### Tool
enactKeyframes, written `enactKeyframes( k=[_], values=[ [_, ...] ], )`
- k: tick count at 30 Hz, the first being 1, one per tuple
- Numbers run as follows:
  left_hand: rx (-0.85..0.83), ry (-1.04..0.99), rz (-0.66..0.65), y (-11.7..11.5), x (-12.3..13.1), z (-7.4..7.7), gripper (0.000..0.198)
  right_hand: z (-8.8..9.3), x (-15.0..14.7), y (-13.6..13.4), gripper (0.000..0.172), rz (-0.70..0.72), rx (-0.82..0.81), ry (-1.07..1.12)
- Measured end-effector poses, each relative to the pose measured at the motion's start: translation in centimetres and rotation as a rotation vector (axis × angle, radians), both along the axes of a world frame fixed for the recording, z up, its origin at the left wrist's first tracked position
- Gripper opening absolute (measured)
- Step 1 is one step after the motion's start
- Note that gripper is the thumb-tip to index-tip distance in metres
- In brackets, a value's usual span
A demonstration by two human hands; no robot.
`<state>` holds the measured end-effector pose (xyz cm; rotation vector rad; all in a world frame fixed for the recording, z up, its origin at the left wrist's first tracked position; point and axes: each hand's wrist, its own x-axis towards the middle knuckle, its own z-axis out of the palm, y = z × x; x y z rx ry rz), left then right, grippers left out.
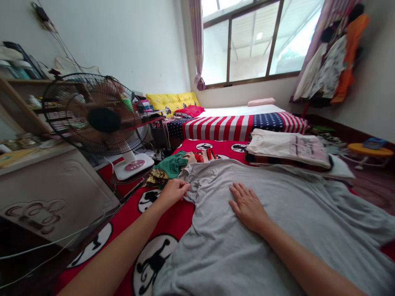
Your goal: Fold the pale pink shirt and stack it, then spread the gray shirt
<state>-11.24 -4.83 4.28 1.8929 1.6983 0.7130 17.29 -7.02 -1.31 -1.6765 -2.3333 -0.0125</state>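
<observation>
A grey shirt [234, 246] lies spread over a red bed cover [182, 222] with black and white figures. My left hand [175, 191] pinches the shirt's bunched edge on its left side, fingers closed on the cloth. Flat on the shirt's upper middle rests my right hand [248, 205], its fingers stretched out and holding nothing. Just beyond the left hand is a small heap of crumpled clothes [173, 165], green and patterned. Past the shirt's far edge, to the right, sits a stack of folded clothes [286, 148] with a white one on top.
A standing fan [105, 119] is at the left, beside a white cabinet [52, 197]. Behind is another bed with a striped, starred cover [216, 127] and yellow pillows [173, 100]. Clothes hang [333, 65] by the window, above an orange stool [370, 150] at the right.
</observation>
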Motion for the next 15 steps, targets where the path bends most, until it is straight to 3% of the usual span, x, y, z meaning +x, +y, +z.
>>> enactKeyframes(
  k=[5,10,15],
  values=[
    [0.099,0.179,0.006,-1.6,-0.2,-2.1,0.019,-0.1,0.1,0.0,0.054,-0.004,-0.001,0.005],
    [0.207,0.198,0.055,-1.5,1.2,-2.2,0.019,0.2,0.0,-0.1,0.055,-0.002,-0.003,0.016],
    [0.132,0.252,-0.082,-0.5,1.1,-2.3,0.009,0.4,0.0,-0.2,0.054,-0.005,-0.017,0.034]
  ],
)
